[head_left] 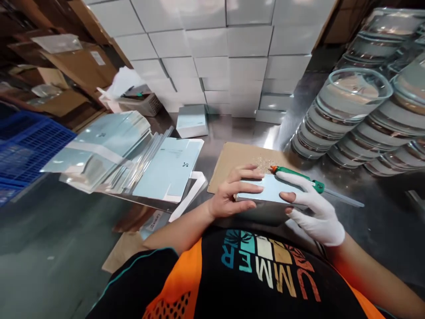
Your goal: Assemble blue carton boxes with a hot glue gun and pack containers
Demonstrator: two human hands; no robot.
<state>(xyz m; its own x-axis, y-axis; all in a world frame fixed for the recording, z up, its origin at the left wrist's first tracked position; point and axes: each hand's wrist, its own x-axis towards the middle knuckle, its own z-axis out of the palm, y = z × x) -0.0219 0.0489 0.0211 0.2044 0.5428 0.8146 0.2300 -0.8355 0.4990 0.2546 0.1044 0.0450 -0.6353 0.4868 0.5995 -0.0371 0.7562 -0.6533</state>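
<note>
Shiny metal table (381, 230) here, with a big wall of white boxes (206, 42) at the back and round stacks (338, 110) on the right. There's a cardboard sheet (229, 159), and by its near edge a pale blue box (274, 188). Bare left hand (232, 192) and white-gloved right hand (318, 215) grip its ends. Green-handled tool (294, 172) lies just beyond.

The black shirt (245, 294) bears the letters "UMMER" (263, 268).
</note>
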